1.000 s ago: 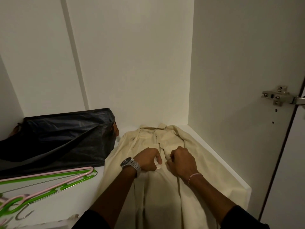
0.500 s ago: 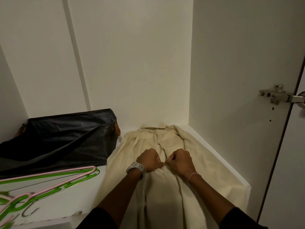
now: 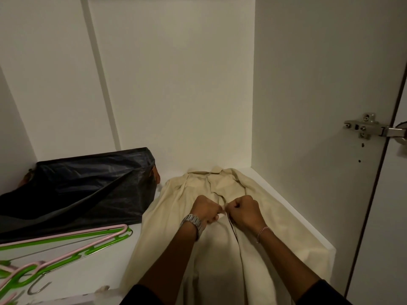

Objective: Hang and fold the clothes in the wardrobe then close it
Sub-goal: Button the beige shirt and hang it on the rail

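Setting: white wardrobe interior, with a white shelf across the lower half of the frame and a white side panel on the right.
Door: one white wardrobe door stands open at the right edge of the frame, hung on one silver metal hinge at the upper right.
Garment: one cream-coloured cloth shirt-like garment lies flat on the shelf in the lower centre, collar toward the back wall, its lower part hanging over the front edge of the shelf.
Left hand: the left hand, with a silver metal wristwatch on its wrist, is curled into a fist at the garment's centre front, fingers pinching the cloth.
Right hand: the right hand, with a thin pink bracelet on its wrist, is also curled tight and pinches the opposite edge of the front opening.
Hands together: both fists are just beside each other, nearly touching, at mid-chest of the garment; what small part they pinch between them cannot be made out.
Bag: one black plastic-covered bag lies on the shelf at centre left, just beside the garment's left edge, with brown trim showing at its ends.
Hangers: a heap of pink and green plastic clothes hangers with metal hooks lies at the lower left; at least two, exact count unclear.
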